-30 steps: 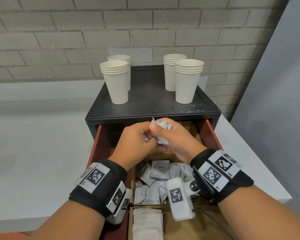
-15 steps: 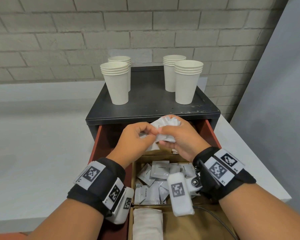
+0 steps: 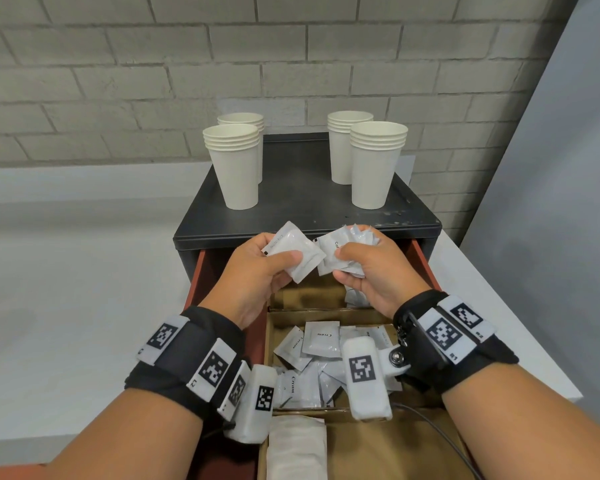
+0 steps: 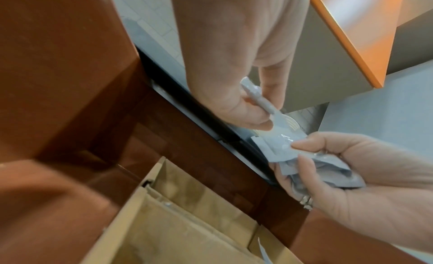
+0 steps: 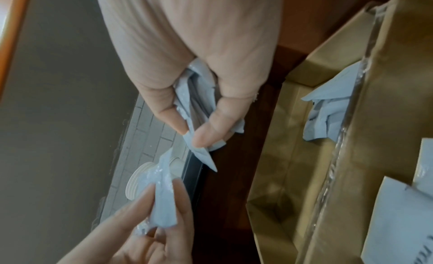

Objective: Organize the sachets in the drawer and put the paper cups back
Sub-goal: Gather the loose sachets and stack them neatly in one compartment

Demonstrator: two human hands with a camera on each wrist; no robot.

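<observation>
Nearest us, at the bottom of the head view, a folded white packet (image 3: 297, 448) lies in the drawer's (image 3: 197, 278) closest cardboard compartment, and just beyond it the middle compartment (image 3: 329, 313) holds a loose heap of cream sachets (image 3: 321, 339). Above that, our left hand (image 3: 257, 271) pinches a single sachet (image 3: 293, 252) between thumb and fingers, while our right hand (image 3: 374, 268) is curled around a crumpled bunch of sachets (image 3: 347, 249). The two hands are just beside each other over the far compartment.

We judge the sorting step is in hand: one sachet picked out from the bunch. Next we would need to read its label and drop it into the matching compartment. The right wrist view shows what the head view mostly hides: a few sachets (image 5: 328, 108) already lying in the far compartment. Farthest off, four stacks of paper cups (image 3: 238, 164) stand on the black cabinet top (image 3: 302, 199), not yet put back.
</observation>
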